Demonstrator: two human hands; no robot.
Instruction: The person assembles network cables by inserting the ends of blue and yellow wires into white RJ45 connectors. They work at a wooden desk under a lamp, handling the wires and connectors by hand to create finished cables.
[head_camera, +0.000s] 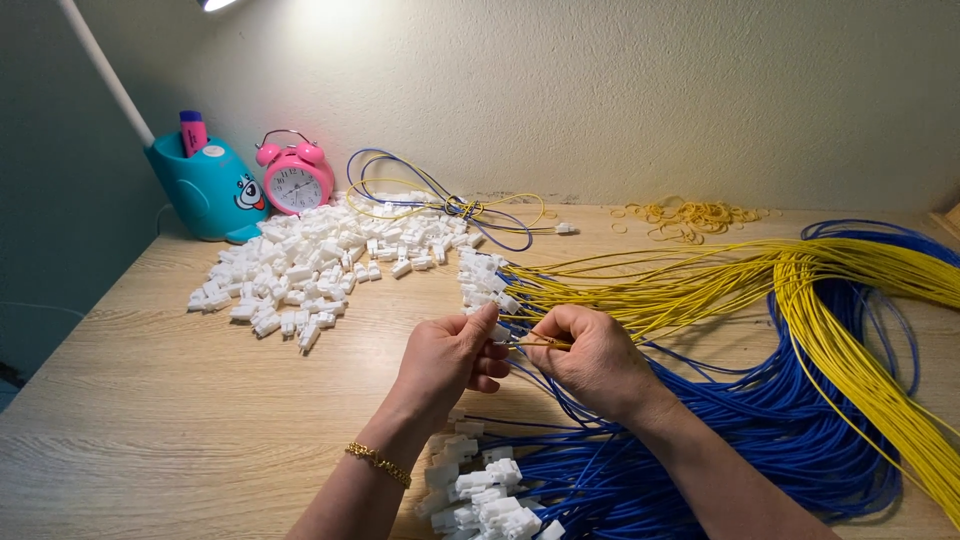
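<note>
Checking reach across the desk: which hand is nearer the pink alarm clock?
Left. The left hand lies below and right of the pink alarm clock; the right hand is farther right, over the blue wires.

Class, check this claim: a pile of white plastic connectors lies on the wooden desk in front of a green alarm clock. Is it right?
Not quite. The head view shows the alarm clock is pink, not green. The white connectors do lie piled on the wooden desk in front of it.
</note>
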